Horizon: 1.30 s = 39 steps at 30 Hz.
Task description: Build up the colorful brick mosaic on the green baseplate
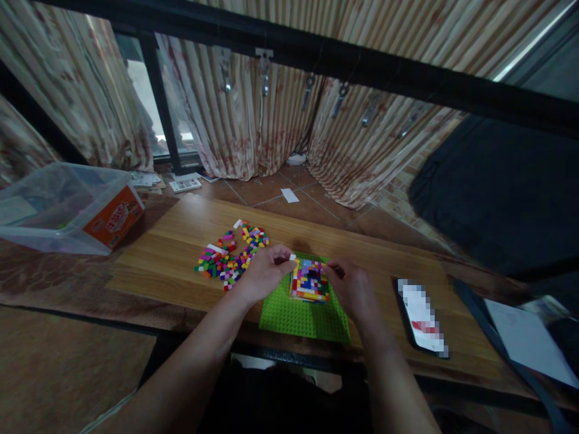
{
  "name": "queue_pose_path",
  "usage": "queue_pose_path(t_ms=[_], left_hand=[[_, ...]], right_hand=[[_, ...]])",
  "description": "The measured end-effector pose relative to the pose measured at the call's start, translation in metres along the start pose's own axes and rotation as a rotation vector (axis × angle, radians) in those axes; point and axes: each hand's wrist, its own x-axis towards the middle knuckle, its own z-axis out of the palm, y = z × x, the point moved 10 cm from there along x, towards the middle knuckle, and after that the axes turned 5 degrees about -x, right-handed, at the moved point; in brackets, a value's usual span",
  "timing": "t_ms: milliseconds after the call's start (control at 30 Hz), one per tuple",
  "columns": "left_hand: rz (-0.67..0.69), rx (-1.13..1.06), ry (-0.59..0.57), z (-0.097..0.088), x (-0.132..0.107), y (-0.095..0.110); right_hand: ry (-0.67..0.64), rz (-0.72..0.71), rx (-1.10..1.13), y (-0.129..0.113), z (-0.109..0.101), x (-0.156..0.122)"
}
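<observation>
A multicoloured block of stacked toy bricks (310,282) stands on a green studded baseplate (307,322). My left hand (265,272) is at its upper left corner, thumb and finger pinched on a small white toy brick (292,257). At the upper right corner my right hand (353,286) has its fingers closed against the stack's edge; whether a piece is between those fingertips is hidden. To the left of the baseplate, a heap of loose toy bricks (215,260) in many colours spreads over the wooden board, partly behind my left hand.
A clear plastic bin (67,235) with an orange label stands at the far left. Right of the baseplate lies a phone (420,319), then a dark strap (493,337) and a white sheet (531,340). A dark metal bar (289,39) crosses above, with hanging clips.
</observation>
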Motion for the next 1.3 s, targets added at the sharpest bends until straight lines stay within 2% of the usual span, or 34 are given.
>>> queue_pose_path(t_ms=[167, 300, 833, 1033, 1300], left_hand=[[0.005, 0.012, -0.001, 0.0, -0.001, -0.001], [0.03, 0.022, 0.0, -0.001, 0.0, -0.001], [0.043, 0.033, 0.007, -0.003, 0.001, -0.002], [0.068, 0.039, 0.006, -0.004, 0.002, -0.002], [0.071, 0.048, 0.01, -0.005, 0.002, -0.002]], right_hand=[[0.025, 0.04, 0.066, 0.001, -0.008, 0.0], [0.005, 0.049, 0.116, 0.004, -0.001, -0.001], [0.026, -0.016, -0.034, 0.002, 0.009, 0.001], [0.01, -0.01, 0.001, 0.006, 0.013, 0.0], [0.047, 0.048, 0.06, 0.008, 0.004, 0.001]])
